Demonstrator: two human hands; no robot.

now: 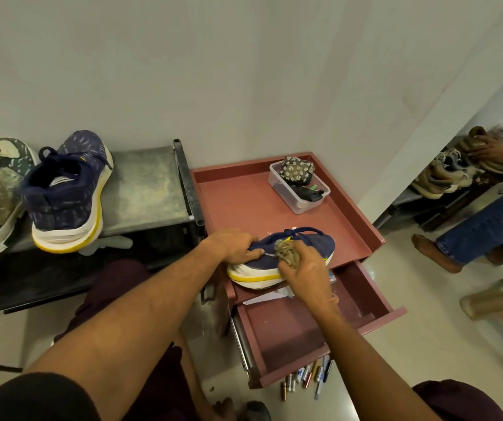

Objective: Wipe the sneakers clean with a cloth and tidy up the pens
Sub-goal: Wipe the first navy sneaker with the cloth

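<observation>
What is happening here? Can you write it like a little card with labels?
left hand: grips the left end of the navy sneaker
right hand: presses a bunched brown cloth on the sneaker's side
sneaker's place: front edge of the red cabinet top
drawer: pulled open below
pens: lying on the floor by the drawer front
other navy sneaker: on the grey bench
clear box: back of the cabinet top

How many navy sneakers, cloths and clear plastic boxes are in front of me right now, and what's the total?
Navy sneakers: 2 (one on the red cabinet at, one on the bench at)
Cloth: 1
Clear plastic box: 1
Total: 4
</observation>
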